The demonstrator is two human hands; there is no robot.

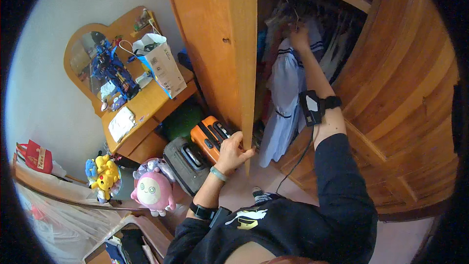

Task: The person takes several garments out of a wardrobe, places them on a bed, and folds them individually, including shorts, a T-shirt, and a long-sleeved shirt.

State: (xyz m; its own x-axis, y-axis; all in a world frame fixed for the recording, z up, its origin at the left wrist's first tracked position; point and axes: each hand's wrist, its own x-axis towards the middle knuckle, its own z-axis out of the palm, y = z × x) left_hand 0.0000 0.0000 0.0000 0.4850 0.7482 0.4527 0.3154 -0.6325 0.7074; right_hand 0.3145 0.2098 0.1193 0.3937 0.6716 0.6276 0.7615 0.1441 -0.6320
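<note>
Inside the wardrobe, my right hand [300, 39] is raised and closed round a clothes hanger [296, 15] near its hook. A long pale blue and white dress [286, 83] with dark striped trim hangs below that hand. My left hand [233, 155] grips the edge of the left wardrobe door [248, 68], thumb across the edge and fingers curled on the outer side. More clothes [337, 44] hang in the dark behind the dress; their shapes are hard to make out.
The right wardrobe door [405, 93] stands wide beside my right arm. An orange suitcase [207, 137] and a grey suitcase [185, 164] stand left of my left hand. Beyond are a pink plush toy [154, 190] and a dressing table [146, 122] with a paper bag [163, 66]. A cable [298, 164] hangs from my right forearm.
</note>
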